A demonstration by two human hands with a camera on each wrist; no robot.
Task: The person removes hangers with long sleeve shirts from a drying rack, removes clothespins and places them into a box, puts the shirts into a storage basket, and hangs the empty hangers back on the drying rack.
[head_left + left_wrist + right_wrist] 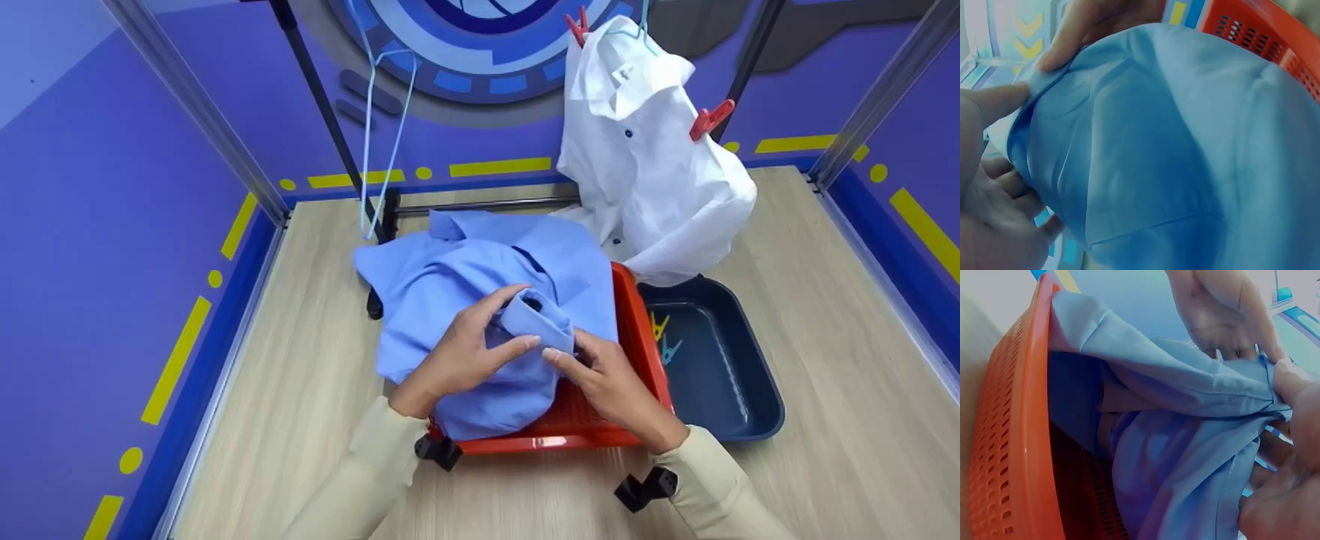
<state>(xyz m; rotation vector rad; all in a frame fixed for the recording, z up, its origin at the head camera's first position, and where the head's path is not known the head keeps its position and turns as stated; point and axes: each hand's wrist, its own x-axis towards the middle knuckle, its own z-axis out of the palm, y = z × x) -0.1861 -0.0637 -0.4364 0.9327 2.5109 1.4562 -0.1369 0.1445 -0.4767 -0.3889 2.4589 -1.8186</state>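
A light blue shirt point(457, 292) is heaped over the red basket point(555, 442) and hangs past its left and far sides. Both hands hold up the shirt's rolled cuff point(536, 322), a band with a dark opening. My left hand point(466, 352) grips the cuff's left side between thumb and fingers. On its right edge, my right hand point(611, 381) pinches the fabric, thumb on the near side. In the right wrist view the sleeve point(1185, 377) stretches from the basket to the fingers. Cloth point(1134, 146) fills most of the left wrist view, with fingertips at its edge.
A white shirt point(652, 165) hangs on a hanger at the back right, with red clothespins point(711, 120) on it. A bare blue hanger point(369, 142) hangs at the back left. Right of the basket, a dark tub point(720, 360) holds yellow and blue clothespins point(669, 349).
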